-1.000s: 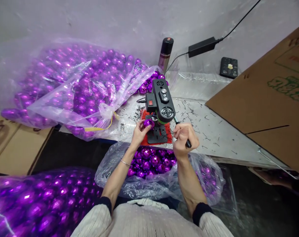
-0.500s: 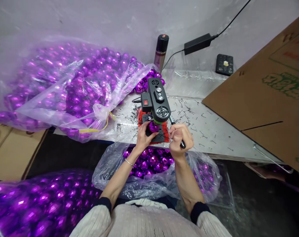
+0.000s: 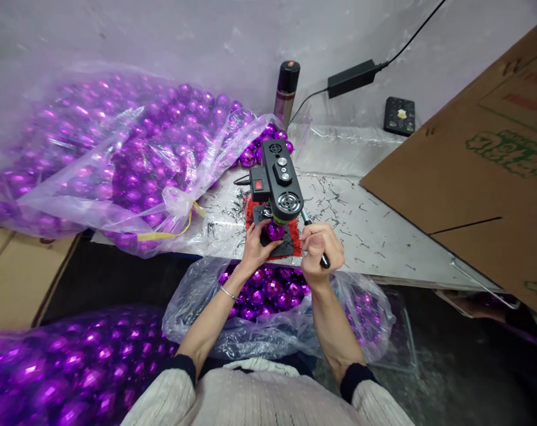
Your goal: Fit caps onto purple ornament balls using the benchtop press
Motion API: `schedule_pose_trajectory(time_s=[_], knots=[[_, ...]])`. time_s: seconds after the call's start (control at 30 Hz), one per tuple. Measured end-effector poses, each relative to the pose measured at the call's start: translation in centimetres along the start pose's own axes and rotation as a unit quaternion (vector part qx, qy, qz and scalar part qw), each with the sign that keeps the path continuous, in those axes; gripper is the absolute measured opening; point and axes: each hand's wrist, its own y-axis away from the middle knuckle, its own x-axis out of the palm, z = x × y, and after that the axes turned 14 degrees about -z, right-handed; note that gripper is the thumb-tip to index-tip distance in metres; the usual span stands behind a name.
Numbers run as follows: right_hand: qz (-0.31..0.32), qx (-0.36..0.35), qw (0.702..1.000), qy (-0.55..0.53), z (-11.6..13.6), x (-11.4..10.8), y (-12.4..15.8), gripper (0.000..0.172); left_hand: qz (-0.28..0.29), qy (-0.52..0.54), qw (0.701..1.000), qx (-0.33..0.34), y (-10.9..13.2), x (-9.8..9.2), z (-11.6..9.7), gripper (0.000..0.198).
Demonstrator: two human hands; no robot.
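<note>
A small black press-like machine (image 3: 284,180) with round vents, a red switch and a side lever stands on the white worktop. Under its front head, a shiny purple faceted ball (image 3: 275,231) is gripped between the thumb and fingers of my left hand (image 3: 257,245). My right hand (image 3: 322,251) is wrapped around the black-handled lever (image 3: 325,260) at the machine's right side. Beneath the machine lies a red mat (image 3: 296,239) strewn with black bits. The ball's top is hidden by the machine head.
An open plastic bag of purple balls (image 3: 272,288) sits below the worktop edge. A large clear bag of balls (image 3: 153,154) covers the left side. Behind stand a spray can (image 3: 286,92) and a power adapter (image 3: 352,78). A cardboard box (image 3: 468,160) leans in from the right.
The whole view has shifted slightly left. Both hands keep their places, the left on the ball and the right on the lever; no other clear movement shows.
</note>
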Motion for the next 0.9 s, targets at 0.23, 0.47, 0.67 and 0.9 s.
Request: schedule_pose_trajectory(time_s=[0.23, 0.47, 0.67, 0.9], knots=[[-0.010, 0.013, 1.000, -0.003, -0.5, -0.1, 1.0, 0.036, 0.008, 0.016, 1.000, -0.006, -0.1, -0.3, 0.1, 0.064], [-0.033, 0.012, 0.999, -0.014, -2.1, -0.2, 4.0, 0.036, 0.009, 0.023, 1.000, -0.014, -0.1, -0.4, 0.0, 0.063], [-0.050, -0.028, 0.998, -0.041, -3.6, 0.1, 5.0, 0.039, 0.010, 0.018, 1.000, -0.011, 0.1, -0.3, 0.1, 0.064], [-0.061, 0.023, 0.995, -0.075, -4.0, 0.4, 6.2, 0.039, 0.009, 0.012, 1.000, -0.007, 0.1, -0.2, 0.3, 0.066]])
